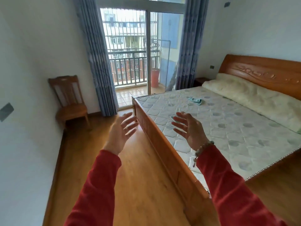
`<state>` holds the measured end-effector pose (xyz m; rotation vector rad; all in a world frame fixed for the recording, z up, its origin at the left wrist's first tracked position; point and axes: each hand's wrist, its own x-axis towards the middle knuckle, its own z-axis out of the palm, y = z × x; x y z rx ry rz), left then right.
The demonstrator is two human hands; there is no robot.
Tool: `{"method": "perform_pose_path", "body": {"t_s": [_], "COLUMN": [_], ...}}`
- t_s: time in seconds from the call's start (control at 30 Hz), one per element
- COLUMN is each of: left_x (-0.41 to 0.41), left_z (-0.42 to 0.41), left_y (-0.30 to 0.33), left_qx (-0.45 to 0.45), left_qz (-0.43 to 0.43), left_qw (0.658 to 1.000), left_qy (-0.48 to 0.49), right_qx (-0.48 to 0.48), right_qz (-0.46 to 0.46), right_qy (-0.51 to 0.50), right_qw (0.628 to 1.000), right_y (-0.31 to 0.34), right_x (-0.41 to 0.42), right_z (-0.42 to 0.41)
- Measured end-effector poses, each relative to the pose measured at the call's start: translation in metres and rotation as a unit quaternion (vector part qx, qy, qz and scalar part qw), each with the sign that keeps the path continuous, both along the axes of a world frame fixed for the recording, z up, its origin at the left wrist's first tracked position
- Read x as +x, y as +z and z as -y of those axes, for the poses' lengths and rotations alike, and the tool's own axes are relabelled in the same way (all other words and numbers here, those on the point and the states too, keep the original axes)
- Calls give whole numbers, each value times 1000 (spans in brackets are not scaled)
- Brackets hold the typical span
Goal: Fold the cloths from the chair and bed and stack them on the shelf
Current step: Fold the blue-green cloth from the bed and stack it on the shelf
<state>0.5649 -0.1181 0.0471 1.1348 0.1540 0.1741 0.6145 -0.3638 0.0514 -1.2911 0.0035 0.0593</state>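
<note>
We hold nothing: our left hand (121, 130) and right hand (189, 128) hang spread-fingered, palms facing, above the bed's (162, 137) foot corner. Wood floor (130, 176) lies open leftward to the chair (71, 101). A blue cloth (196, 100) lies mid-mattress, near the pillow (252, 97).
</note>
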Motion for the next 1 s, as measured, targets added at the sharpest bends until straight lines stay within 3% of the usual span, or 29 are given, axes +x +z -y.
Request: {"method": "perform_pose_path", "body": {"t_s": [0.43,1.0], "left_x": [69,336], "left_z": [-154,-302], "left_y": [-41,-28], "left_qx": [-10,16], "left_qz": [-45,-46], "left_qw": [990,977], "left_qy": [136,206], "right_qx": [27,21], "right_qz": [-41,-32], "right_qy": [130,203], "right_qw": [990,978], "right_y": [-34,-41], "right_x": [139,440], "right_z": [-180,-346]}}
